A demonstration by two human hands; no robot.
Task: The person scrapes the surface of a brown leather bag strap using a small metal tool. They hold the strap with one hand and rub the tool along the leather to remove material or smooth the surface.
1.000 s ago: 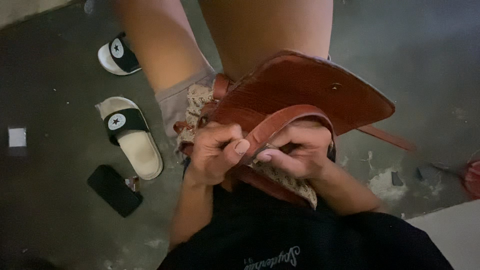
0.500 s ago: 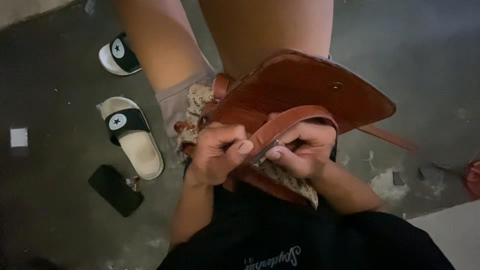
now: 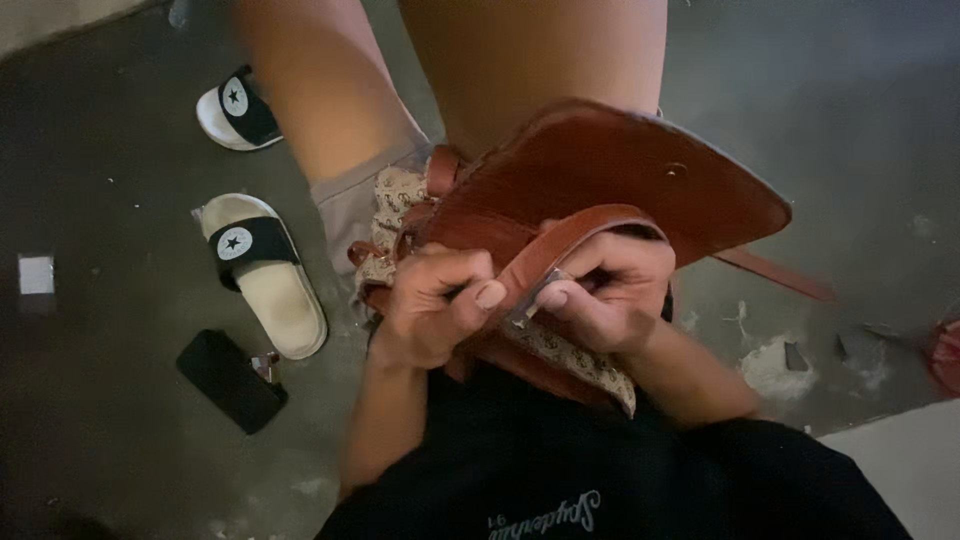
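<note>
A brown leather bag (image 3: 610,175) with a patterned beige lining rests on my lap, its flap folded open away from me. My left hand (image 3: 435,310) is clenched around the bag's brown strap (image 3: 560,245) near its lower end. Beside it my right hand (image 3: 610,290) pinches the same strap, with a small metal fitting between thumb and fingers. The two thumbs almost touch. My bare thighs extend above the bag.
On the dark concrete floor to the left lie two white slides with black bands (image 3: 262,272) (image 3: 238,108). A black phone (image 3: 230,378) lies nearer me. A small white square (image 3: 36,274) sits at the far left; pale debris (image 3: 775,365) at right.
Both hands stay on the strap; the fingers have shifted slightly and the metal fitting now shows between my thumbs.
</note>
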